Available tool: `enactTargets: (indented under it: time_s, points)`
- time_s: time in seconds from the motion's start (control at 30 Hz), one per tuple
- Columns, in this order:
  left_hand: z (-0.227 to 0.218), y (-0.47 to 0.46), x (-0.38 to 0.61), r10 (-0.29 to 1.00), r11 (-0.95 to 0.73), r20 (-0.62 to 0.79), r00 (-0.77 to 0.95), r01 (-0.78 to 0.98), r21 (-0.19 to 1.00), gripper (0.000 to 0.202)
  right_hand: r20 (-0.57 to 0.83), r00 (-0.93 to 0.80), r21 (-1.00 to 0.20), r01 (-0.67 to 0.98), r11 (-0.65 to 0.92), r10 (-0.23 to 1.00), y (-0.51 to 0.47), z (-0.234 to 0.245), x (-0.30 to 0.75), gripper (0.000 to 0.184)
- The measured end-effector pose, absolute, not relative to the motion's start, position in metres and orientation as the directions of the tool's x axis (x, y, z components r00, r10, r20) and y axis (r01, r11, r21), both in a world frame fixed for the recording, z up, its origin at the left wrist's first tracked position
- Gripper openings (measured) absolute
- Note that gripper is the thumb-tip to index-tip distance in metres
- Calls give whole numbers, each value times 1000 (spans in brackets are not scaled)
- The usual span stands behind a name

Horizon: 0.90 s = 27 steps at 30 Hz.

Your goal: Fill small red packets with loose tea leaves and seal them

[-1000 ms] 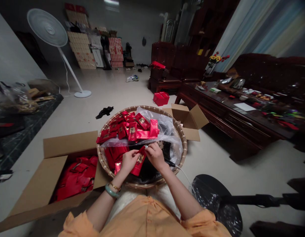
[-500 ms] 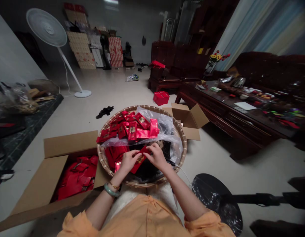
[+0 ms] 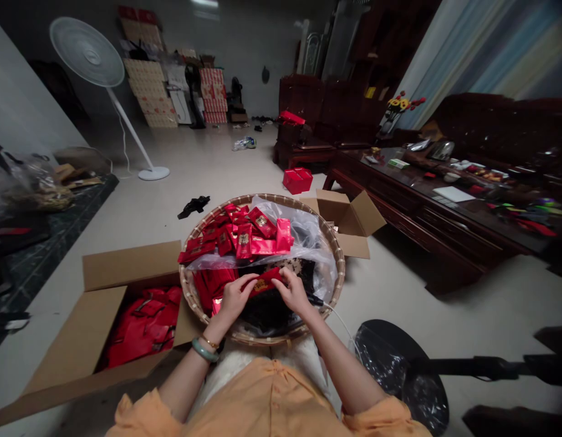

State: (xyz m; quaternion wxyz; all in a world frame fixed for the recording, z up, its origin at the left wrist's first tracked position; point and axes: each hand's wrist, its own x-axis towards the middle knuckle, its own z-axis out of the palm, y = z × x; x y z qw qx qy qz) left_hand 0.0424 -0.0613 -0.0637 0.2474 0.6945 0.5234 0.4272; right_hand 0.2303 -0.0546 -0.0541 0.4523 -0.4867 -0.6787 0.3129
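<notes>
A flat red packet [image 3: 266,280] with gold print is stretched sideways between my two hands, above the lap basket. My left hand [image 3: 235,300] pinches its left end, and my right hand [image 3: 294,292] grips the right end. Below them, dark material [image 3: 263,312] lies in the round woven basket [image 3: 340,273]. Shiny red sachets [image 3: 244,240] with gold marks are heaped on a clear plastic sheet [image 3: 308,227] in the basket's far half. Flat red packets [image 3: 212,282] lie to the left of my left hand, inside the basket.
An open carton [image 3: 81,334] of red packets stands at my left. Beyond the basket's right side is a smaller open carton [image 3: 349,218]. A red box [image 3: 297,180] sits on the floor near the long wooden table [image 3: 399,200]. A black round base [image 3: 394,364] is at my right.
The red packet has turned from a slant to nearly level and shows more of its printed face. My right hand has shifted slightly right and down, my left hand slightly.
</notes>
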Motion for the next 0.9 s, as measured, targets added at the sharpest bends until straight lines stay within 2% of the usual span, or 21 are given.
enactTargets:
  time_s: [0.07,0.13,0.2,0.27,0.33,0.4,0.47,0.53,0.63,0.8,0.9]
  points:
    - [-64,-62,42,951,-289,304,54,503,815,24,214,-187,-941,224,254,959,-55,-53,230,21]
    - [-62,-61,40,941,-320,332,70,507,801,23,94,-316,-986,103,133,944,-56,-52,231,29]
    - [-60,-61,38,918,-387,372,139,523,760,23,-2,-455,-997,69,33,890,-55,-50,233,35]
    - [-58,-60,37,894,-444,388,223,545,711,24,-61,-517,-996,84,-20,854,-54,-50,236,37]
    - [-57,-60,36,869,-491,411,274,583,648,25,-85,-487,-995,95,-45,869,-53,-51,236,41]
    - [-56,-62,37,835,-537,448,320,651,536,30,-77,-429,-996,83,-46,900,-53,-52,234,44]
    - [-57,-65,39,805,-562,468,365,724,400,48,-41,-412,-999,45,-25,910,-54,-51,232,43]
    - [-59,-68,42,796,-559,463,389,767,315,57,-15,-425,-1000,-4,-18,905,-57,-50,229,43]
    - [-64,-70,44,802,-553,452,391,772,314,58,-25,-427,-996,-65,-59,904,-61,-51,227,45]
    - [-72,-68,42,801,-581,415,431,728,364,55,-133,-442,-973,-113,-202,887,-64,-63,228,46]
    - [-70,-67,42,782,-607,402,476,726,323,51,-159,-445,-959,-142,-245,881,-65,-72,227,48]
